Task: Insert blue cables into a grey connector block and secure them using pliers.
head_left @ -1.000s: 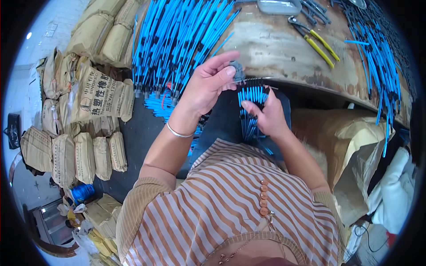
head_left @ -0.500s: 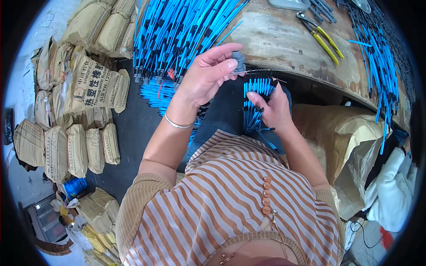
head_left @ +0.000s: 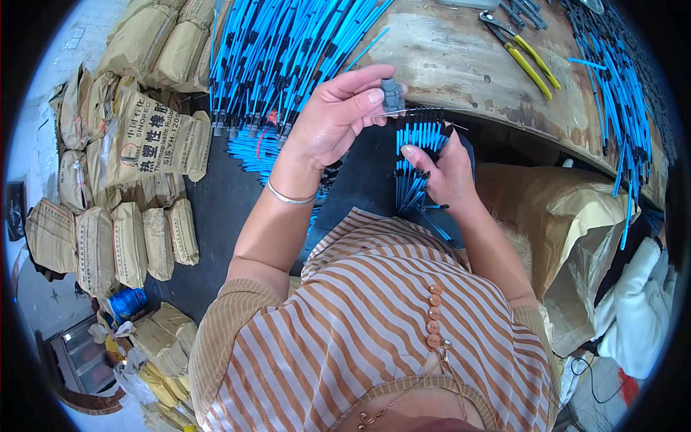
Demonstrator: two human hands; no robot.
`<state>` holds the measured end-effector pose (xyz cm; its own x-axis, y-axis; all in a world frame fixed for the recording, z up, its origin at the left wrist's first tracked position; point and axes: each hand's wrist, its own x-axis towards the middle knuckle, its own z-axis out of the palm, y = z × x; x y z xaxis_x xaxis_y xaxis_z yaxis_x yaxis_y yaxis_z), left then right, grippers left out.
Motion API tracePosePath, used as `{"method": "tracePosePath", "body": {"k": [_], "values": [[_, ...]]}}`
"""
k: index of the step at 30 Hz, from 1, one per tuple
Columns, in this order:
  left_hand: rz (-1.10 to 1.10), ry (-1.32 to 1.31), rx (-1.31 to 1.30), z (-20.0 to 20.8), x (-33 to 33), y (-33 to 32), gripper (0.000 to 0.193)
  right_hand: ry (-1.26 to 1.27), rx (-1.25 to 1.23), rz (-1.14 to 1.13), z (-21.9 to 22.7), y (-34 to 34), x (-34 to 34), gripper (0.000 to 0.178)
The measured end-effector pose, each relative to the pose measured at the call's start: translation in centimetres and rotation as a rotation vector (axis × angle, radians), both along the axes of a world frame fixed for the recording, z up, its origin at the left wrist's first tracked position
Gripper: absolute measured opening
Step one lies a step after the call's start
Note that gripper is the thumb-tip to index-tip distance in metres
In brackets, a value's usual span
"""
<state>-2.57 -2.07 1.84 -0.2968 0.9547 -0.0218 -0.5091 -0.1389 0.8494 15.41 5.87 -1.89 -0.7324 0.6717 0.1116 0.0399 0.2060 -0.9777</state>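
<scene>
Between the thumb and fingers of my left hand (head_left: 335,119) is a grey threaded plastic fitting (head_left: 392,95). My right hand (head_left: 453,180) is closed around a bunch of thin blue tubes (head_left: 415,135) with black ends, its thumb lying across them. A thin metal rod (head_left: 458,127) runs along the row of black ends, which seem strung on it. The rod's left end reaches my left fingertips, just below the fitting; whether those fingers also grip it is hard to tell. Both hands are above my lap, at the workbench's near edge.
Many blue tubes with black pieces (head_left: 288,65) lie fanned out at the far left. On the wooden bench (head_left: 432,54) rest yellow-handled pliers (head_left: 529,61). More blue tubes (head_left: 622,115) hang over its right edge. Paper sacks (head_left: 155,133) are stacked left; an open paper bag (head_left: 568,237) stands right.
The grey fitting in my left hand has turned more upright and shows more of its threaded top. My right hand keeps its hold on the blue tubes, almost unmoved.
</scene>
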Motion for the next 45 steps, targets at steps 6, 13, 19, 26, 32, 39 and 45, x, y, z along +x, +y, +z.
{"method": "tracePosePath", "body": {"k": [6,13,19,26,32,39,45], "values": [[0.019,-0.025,0.008,0.0,0.0,0.1,0.037,-0.03,-0.016,0.006,-0.3,0.2,-0.1,0.031],[0.018,0.036,-0.037,0.5,0.1,-0.1,0.035,-0.025,0.022,0.006,-0.3,0.2,-0.3,0.03],[-0.007,0.022,-0.024,-0.1,0.0,-0.3,0.036,-0.033,-0.005,-0.022,0.1,-0.2,-0.5,0.031],[0.226,0.616,-0.074,1.2,3.2,-0.4,0.042,-0.001,0.058,-0.09,-0.8,0.3,-0.9,0.032],[0.308,0.855,-0.082,1.0,3.4,-0.3,0.048,-0.007,0.009,-0.093,-0.4,0.1,-0.9,0.032],[0.314,0.576,-0.226,1.7,3.9,-0.2,0.05,-0.026,-0.014,-0.096,0.4,-0.3,-0.7,0.032],[0.368,0.585,-0.158,1.2,3.9,-0.2,0.047,-0.027,-0.003,-0.076,0.4,-0.4,-0.7,0.031]]}}
